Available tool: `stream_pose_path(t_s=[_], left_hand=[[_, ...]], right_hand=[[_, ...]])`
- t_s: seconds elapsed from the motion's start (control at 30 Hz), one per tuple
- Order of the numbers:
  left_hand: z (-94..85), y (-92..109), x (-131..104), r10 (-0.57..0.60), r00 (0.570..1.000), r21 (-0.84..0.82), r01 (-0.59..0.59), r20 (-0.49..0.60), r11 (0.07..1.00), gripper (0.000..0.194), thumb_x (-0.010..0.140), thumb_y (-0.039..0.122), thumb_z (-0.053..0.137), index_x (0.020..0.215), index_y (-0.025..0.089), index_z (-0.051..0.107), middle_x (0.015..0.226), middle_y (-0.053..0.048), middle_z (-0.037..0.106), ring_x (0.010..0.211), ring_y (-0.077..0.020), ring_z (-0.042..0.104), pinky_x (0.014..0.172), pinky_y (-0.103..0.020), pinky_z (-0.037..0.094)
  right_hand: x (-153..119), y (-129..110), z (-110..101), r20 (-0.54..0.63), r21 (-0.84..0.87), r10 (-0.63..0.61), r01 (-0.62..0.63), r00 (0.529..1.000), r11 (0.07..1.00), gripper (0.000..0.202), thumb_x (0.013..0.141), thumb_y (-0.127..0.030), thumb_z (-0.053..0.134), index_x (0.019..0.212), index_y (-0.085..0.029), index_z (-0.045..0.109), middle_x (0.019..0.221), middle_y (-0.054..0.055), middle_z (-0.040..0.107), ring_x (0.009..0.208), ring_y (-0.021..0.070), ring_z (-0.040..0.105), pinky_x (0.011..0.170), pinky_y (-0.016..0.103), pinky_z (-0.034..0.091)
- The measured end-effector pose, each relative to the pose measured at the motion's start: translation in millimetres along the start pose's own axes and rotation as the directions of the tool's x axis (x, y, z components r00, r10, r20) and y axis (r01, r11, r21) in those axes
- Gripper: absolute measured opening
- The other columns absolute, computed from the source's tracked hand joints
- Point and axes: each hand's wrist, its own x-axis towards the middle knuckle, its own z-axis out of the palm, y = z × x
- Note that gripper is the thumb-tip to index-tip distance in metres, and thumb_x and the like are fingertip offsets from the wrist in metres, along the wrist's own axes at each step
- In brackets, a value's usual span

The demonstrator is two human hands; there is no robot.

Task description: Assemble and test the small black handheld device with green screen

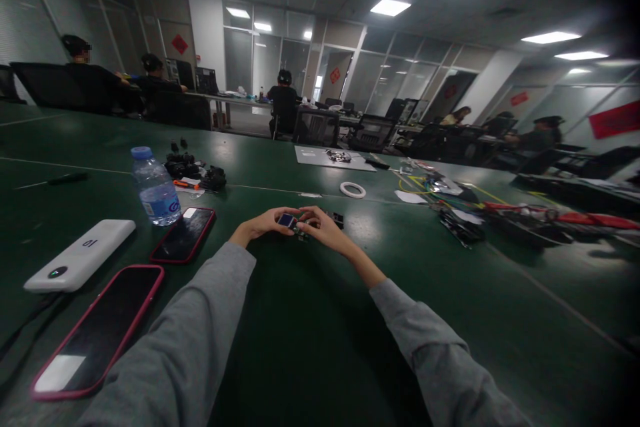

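In front of me, above the green table (280, 340), my left hand (263, 223) is closed around a small electronic module with a dark blue screen (287, 220). My right hand (323, 229) meets it from the other side, fingers pinched at the module's edge. Small green and metallic parts (302, 235) show beneath the fingertips; whether they belong to the module I cannot tell. Just behind my right hand lies a small black part (338, 219), partly hidden by it.
At left are a water bottle (156, 190), two phones (185, 235), a white power bank (83, 255) and a heap of black parts (193, 170). A white tape roll (353, 189) lies ahead. Wires and tools (460, 223) spread right. Several people sit beyond.
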Motion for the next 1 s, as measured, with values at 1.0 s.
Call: stream_pose_path(t_s=[1.0], left_hand=[[-12.8, -20.8, 7.0, -0.013, 0.981, -0.329, -0.053, -0.194, 0.943, 0.051, 0.073, 0.019, 0.073, 0.121, 0.017, 0.056, 0.126, -0.014, 0.057, 0.109, -0.0204, 0.059, 0.105, -0.041, 0.036]], right_hand=[[-211.3, 122.5, -231.3, -0.869, -0.329, 0.044, -0.643, 0.492, 0.691, 0.067, 0.064, -0.054, 0.068, 0.122, -0.021, 0.059, 0.101, 0.021, 0.066, 0.093, 0.0325, 0.063, 0.078, 0.047, 0.044]])
